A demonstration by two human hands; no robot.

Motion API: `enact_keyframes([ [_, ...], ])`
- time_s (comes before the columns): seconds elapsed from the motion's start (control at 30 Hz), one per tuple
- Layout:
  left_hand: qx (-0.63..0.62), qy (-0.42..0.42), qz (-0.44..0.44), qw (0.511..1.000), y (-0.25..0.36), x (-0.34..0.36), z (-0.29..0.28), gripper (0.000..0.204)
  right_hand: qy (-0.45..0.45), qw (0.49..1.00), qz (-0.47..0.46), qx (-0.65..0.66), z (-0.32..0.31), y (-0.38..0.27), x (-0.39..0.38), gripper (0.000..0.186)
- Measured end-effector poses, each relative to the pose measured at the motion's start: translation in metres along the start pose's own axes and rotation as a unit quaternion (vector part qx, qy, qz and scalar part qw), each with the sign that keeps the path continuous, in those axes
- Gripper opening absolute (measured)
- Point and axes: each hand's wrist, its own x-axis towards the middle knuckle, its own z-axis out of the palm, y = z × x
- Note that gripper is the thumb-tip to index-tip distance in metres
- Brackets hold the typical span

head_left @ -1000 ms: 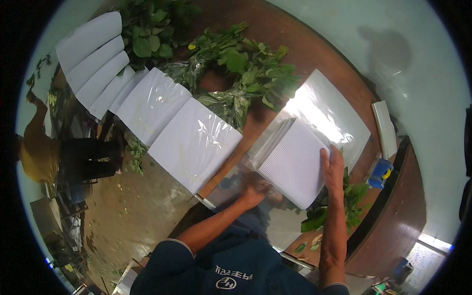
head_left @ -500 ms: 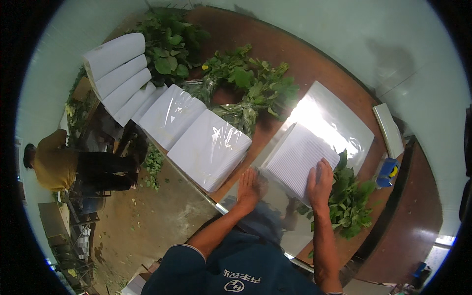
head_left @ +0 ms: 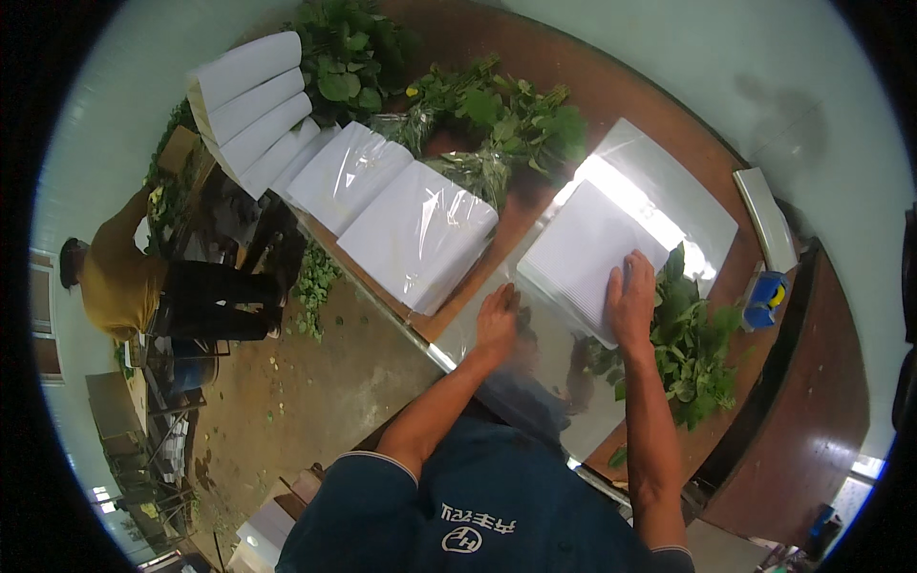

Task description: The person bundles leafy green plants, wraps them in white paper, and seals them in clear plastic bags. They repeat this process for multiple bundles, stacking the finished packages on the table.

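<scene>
A white ribbed-looking block (head_left: 592, 253), perhaps a stack of paper sheets, lies on glossy clear film (head_left: 702, 215) on the table. My right hand (head_left: 630, 301) rests on the block's right edge, thumb and fingers apart, not wrapped round it. Nearer me, to the left, my left hand (head_left: 497, 320) lies flat on the film with its fingers stretched out, apart from the block and holding nothing. A bunch of leafy green stems (head_left: 693, 358) sits to the right of my right hand, partly hidden by my forearm.
Several white film-covered packs (head_left: 415, 234) line the table's left edge. Leafy bunches (head_left: 530, 115) lie on the brown table (head_left: 449, 33) behind them. A blue tape dispenser (head_left: 764, 301) stands at the right, below a long pale box (head_left: 764, 220). Another person (head_left: 124, 267) stands at far left.
The whole scene has shifted upward in the picture. My left hand has moved slightly away from the white block; my right hand keeps its place on the block's edge.
</scene>
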Motion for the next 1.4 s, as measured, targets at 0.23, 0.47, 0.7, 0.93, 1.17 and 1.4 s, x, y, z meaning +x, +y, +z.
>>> enact_keyframes([
  [0.23,-0.053,0.078,-0.213,0.972,-0.010,0.041,-0.018,0.023,-0.010,1.000,-0.013,0.002,0.000,0.000,0.001,0.035],
  [0.47,-0.210,-0.042,-0.309,0.927,-0.046,0.020,-0.033,0.018,-0.021,1.000,-0.015,0.004,0.000,0.001,0.002,0.034],
  [0.7,-0.347,-0.126,-0.372,0.852,-0.051,0.010,-0.053,0.023,-0.032,0.999,-0.001,-0.006,-0.003,0.000,0.004,0.034],
  [0.93,-0.494,-0.349,-0.336,0.722,-0.070,-0.038,-0.096,0.028,-0.027,0.999,0.034,-0.005,-0.007,-0.006,0.003,0.035],
  [1.17,-0.725,-0.259,-0.326,0.548,-0.028,-0.005,-0.123,0.020,-0.009,0.996,0.075,0.037,-0.038,-0.075,-0.007,0.041],
  [1.4,-0.807,-0.244,-0.278,0.460,0.007,0.058,-0.143,0.022,-0.084,0.995,0.016,-0.045,-0.037,-0.160,-0.107,0.060],
])
